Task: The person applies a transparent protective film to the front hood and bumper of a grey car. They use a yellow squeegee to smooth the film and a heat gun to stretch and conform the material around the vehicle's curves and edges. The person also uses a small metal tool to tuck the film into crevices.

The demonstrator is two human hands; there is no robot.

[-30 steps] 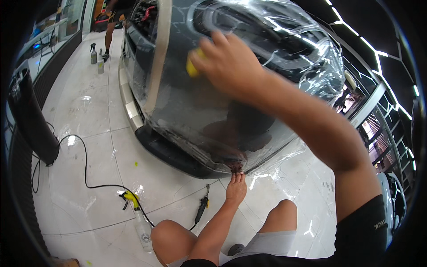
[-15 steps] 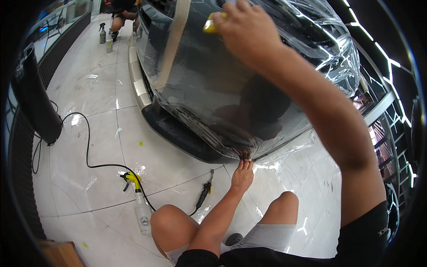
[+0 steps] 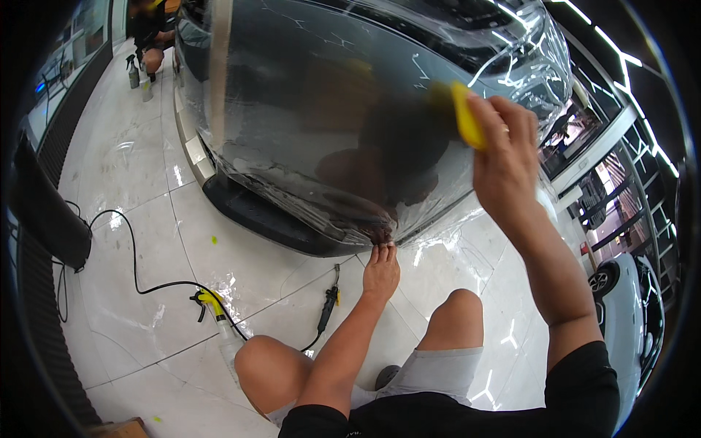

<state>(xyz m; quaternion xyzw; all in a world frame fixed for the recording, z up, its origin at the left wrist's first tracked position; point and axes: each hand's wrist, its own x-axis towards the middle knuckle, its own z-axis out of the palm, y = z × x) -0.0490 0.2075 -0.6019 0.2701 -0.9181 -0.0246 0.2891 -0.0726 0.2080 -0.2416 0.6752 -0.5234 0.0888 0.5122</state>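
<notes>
My right hand (image 3: 505, 157) grips a yellow squeegee (image 3: 468, 117) at the right side of a dark car bumper (image 3: 307, 124). The squeegee stands close to the glossy panel; I cannot tell whether it touches. Down at the bumper's lower corner, the fingers of my left hand (image 3: 381, 272) are pinched together at the edge of a clear film (image 3: 310, 196). That film covers the panel and bunches in wrinkles along the bottom. More of it hangs loose and crumpled at the upper right. A beige strip (image 3: 220, 73) runs up the panel's left side.
On the tiled floor lie a yellow-headed spray bottle (image 3: 212, 299) and a black hand tool (image 3: 328, 310) with a hose. A black cylinder (image 3: 55, 212) stands at left. Another person (image 3: 150, 40) crouches at far left, near two bottles (image 3: 133, 73). A light-coloured car (image 3: 621, 321) is at right.
My right hand has swept the squeegee from the panel's upper middle down and to the right. My left hand keeps its hold at the lower corner. The whole view has shifted slightly.
</notes>
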